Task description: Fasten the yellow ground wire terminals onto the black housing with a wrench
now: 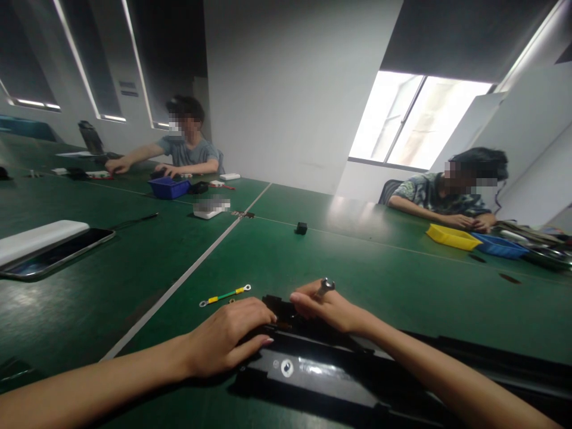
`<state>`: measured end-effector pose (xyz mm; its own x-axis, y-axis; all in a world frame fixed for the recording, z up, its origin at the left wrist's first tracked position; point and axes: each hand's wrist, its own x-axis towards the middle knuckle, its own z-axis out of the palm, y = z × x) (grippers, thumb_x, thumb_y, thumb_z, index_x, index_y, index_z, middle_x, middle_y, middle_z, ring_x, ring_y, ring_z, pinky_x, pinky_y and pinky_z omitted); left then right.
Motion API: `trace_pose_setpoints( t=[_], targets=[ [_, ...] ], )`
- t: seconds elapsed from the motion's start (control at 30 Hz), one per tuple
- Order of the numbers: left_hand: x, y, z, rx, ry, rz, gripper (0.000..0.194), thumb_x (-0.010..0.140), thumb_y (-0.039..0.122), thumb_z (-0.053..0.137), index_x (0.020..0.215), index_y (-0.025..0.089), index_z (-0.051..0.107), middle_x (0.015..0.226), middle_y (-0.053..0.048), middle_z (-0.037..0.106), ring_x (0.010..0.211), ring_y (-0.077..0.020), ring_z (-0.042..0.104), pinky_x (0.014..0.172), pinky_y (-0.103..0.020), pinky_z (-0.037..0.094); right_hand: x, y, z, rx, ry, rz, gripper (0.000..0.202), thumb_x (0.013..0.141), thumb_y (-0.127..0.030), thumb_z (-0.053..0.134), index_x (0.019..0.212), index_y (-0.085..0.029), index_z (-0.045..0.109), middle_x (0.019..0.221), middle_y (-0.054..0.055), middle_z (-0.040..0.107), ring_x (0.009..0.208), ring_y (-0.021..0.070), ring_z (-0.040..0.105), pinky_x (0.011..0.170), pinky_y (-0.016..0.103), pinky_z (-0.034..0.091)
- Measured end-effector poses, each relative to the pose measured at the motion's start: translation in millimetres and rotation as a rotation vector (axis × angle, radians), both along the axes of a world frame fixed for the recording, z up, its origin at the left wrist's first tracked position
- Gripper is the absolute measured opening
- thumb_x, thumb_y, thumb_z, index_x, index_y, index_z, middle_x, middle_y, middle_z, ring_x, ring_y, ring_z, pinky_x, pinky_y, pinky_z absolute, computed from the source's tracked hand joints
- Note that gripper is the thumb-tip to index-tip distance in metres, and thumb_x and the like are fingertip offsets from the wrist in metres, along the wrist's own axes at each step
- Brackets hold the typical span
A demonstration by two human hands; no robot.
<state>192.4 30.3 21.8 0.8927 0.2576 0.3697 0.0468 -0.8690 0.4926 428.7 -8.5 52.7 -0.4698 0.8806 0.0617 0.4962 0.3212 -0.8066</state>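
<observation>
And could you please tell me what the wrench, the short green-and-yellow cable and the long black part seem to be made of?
The wrench in the right hand looks like metal: silvery, with bright glints. The short cable seems plastic-sleeved, evenly coloured, with silvery, probably metal ring ends. The long black part is glossy, with bright reflections: painted metal or plastic, I cannot tell.

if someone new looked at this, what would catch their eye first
Probably the two bare hands at the long, glossy black part in the lower foreground: the left hand is on its far edge, and the right hand grips a metal wrench. Just beyond the left hand, a green-and-yellow wire stands out on the green table, as does the yellow bin at the far right.
</observation>
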Motion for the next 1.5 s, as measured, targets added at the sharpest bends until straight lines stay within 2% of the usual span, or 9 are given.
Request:
trace_pose_setpoints(
  t=[0.5, 0.77, 1.5],
  targets=[
    [-2.6, -0.7, -1.5, 0.031, -0.047, -0.009, 0.025, 0.094, 0.022, 0.044, 0.118, 0.015, 0.050, 0.110, -0.009, 0.062, 0.104, -0.0204, 0.056, 0.094, -0.035, 0.044, -0.2, 0.0, 0.0, -0.008, -0.001, -0.003, 0.055, 0.090, -0.058, 0.037, 0.059, -0.014, 0.048, 0.054, -0.002, 0.044, 0.051, 0.0084, 0.038, 0.050, 0.022, 0.033],
    [-1.7, 0.6, -3.0, 0.126, -0.058, -0.039, 0.037, 0.096, 0.018, 0.038, 0.133, 0.016, 0.042, 0.118, -0.010, 0.061, 0.108, -0.0220, 0.056, 0.095, -0.038, 0.044, -0.4, -0.1, 1.2, 0.010, -0.009, 0.003, 0.055, 0.090, -0.058, 0.037, 0.059, -0.014, 0.047, 0.054, -0.002, 0.043, 0.051, 0.0082, 0.038, 0.049, 0.021, 0.032],
    [-1.0, 0.8, -1.8, 0.097, -0.050, -0.039, 0.033, 0.095, 0.017, 0.042, 0.127, 0.016, 0.048, 0.119, -0.010, 0.060, 0.109, -0.0213, 0.055, 0.097, -0.037, 0.043, -1.2, -0.4, 1.2, 0.003, -0.003, -0.003, 0.055, 0.090, -0.057, 0.037, 0.059, -0.014, 0.047, 0.054, -0.002, 0.044, 0.051, 0.0085, 0.039, 0.049, 0.022, 0.032]
  ],
)
